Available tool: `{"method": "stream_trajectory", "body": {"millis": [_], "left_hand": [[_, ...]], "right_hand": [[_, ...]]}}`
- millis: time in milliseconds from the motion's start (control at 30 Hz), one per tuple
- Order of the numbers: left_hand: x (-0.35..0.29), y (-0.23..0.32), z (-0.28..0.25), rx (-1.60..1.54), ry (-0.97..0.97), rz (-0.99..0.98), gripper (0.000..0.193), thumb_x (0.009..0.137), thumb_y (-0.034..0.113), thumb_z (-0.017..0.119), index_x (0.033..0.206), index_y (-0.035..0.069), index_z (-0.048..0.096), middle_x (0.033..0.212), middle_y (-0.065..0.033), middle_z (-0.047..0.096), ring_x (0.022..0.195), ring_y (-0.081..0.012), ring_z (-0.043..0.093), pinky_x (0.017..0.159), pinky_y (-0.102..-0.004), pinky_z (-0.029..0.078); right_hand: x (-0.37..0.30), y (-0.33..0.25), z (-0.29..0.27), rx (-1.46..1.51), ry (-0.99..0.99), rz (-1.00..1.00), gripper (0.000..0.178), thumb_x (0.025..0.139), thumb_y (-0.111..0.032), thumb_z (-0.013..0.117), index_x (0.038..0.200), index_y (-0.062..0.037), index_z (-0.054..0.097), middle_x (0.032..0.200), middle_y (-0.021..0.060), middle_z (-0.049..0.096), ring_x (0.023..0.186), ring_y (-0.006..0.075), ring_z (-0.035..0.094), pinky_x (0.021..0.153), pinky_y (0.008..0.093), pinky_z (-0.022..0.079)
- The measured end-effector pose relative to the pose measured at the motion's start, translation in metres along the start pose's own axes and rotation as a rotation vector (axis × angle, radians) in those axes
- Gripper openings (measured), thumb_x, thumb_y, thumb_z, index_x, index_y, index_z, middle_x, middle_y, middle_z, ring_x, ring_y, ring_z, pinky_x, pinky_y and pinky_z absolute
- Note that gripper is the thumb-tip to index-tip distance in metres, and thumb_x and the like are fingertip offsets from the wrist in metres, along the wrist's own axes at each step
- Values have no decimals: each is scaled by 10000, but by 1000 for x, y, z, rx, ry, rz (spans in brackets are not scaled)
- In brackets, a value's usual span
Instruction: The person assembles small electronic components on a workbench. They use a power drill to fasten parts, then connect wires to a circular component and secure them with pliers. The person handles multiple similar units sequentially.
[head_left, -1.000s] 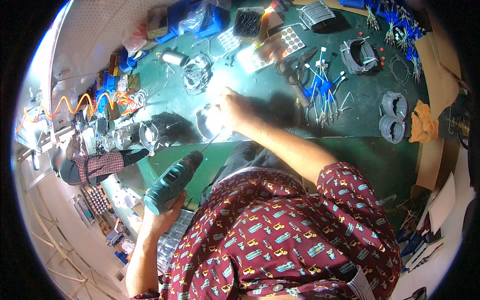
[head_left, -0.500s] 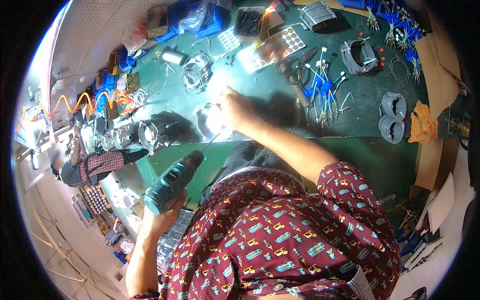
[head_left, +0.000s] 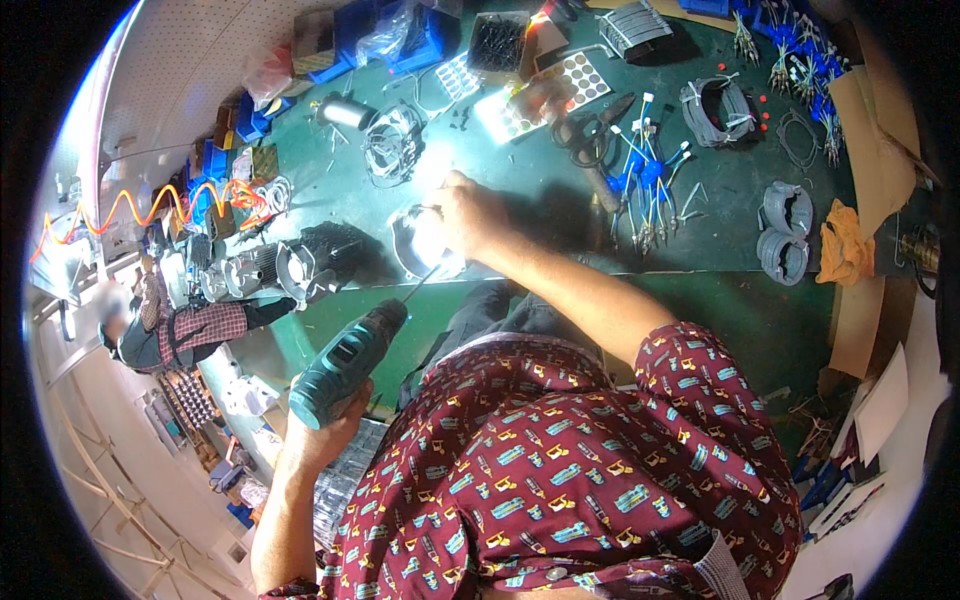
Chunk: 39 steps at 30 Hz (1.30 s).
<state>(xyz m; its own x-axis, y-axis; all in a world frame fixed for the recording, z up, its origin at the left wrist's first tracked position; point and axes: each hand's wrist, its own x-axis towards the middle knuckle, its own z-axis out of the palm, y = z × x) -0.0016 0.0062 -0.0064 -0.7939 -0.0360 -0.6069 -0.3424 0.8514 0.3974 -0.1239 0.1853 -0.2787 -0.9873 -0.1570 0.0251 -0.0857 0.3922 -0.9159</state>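
Note:
My left hand [head_left: 335, 425] is wrapped round the grip of a teal cordless drill [head_left: 345, 365]. A long thin bit [head_left: 420, 284] runs from the drill up to the near side of a round metal housing [head_left: 412, 245], close to the bench's front edge. With its fingers closed, my right hand [head_left: 472, 215] grips the right side of that housing. Strong glare and the hand hide much of the housing's inside, and I cannot tell exactly where the tip of the bit sits.
Left of the housing stand dark motor bodies [head_left: 310, 265]; behind it lies a wire coil [head_left: 392, 145]. Scissors [head_left: 585, 140] and blue-wrapped cable bundles [head_left: 648, 175] are to the right, with grey coils [head_left: 785, 235] farther right. Another person [head_left: 190, 330] works at far left.

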Motion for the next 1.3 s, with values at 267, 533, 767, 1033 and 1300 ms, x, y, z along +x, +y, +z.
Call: {"method": "stream_trajectory", "body": {"millis": [267, 533, 767, 1033, 1300], "left_hand": [[3, 4, -7, 66, -27, -114, 282, 896, 46, 716, 1177, 45, 694, 984, -57, 724, 851, -125, 624, 755, -312, 529], [3, -82, -25, -164, -6, -182, 317, 883, 249, 796, 1130, 81, 686, 975, -29, 681, 874, -153, 610, 780, -340, 514], [-38, -143, 13, -365, 66, -207, 315, 872, 165, 812, 1147, 87, 680, 978, 13, 666, 870, -123, 601, 769, -305, 517], [-42, -162, 51, -625, 170, -198, 305, 854, 131, 816, 1133, 76, 706, 1014, -11, 700, 915, -139, 630, 825, -324, 523], [-35, -166, 54, -677, 131, -356, 275, 849, 169, 826, 1084, 74, 720, 960, -4, 697, 874, -128, 629, 805, -317, 525]], "right_hand": [[4, -3, 0, -20, -34, 50, 163, 848, -256, 693, 903, -115, 753, 1022, 152, 651, 946, 339, 681, 828, 459, 553], [22, -23, 21, -47, -194, 4, 248, 809, -252, 660, 983, -106, 760, 1095, 193, 637, 1014, 383, 665, 879, 496, 537], [17, -54, 18, -184, -451, -79, 276, 844, -212, 630, 1070, -108, 751, 1116, 206, 637, 1045, 379, 652, 921, 488, 524], [20, -68, 22, -318, -492, -90, 291, 845, -168, 551, 1046, -95, 748, 1114, 215, 636, 1030, 413, 649, 907, 503, 523], [22, -64, 23, -351, -466, -123, 257, 832, -189, 564, 983, -104, 755, 1091, 200, 646, 994, 410, 662, 868, 507, 538]]}}
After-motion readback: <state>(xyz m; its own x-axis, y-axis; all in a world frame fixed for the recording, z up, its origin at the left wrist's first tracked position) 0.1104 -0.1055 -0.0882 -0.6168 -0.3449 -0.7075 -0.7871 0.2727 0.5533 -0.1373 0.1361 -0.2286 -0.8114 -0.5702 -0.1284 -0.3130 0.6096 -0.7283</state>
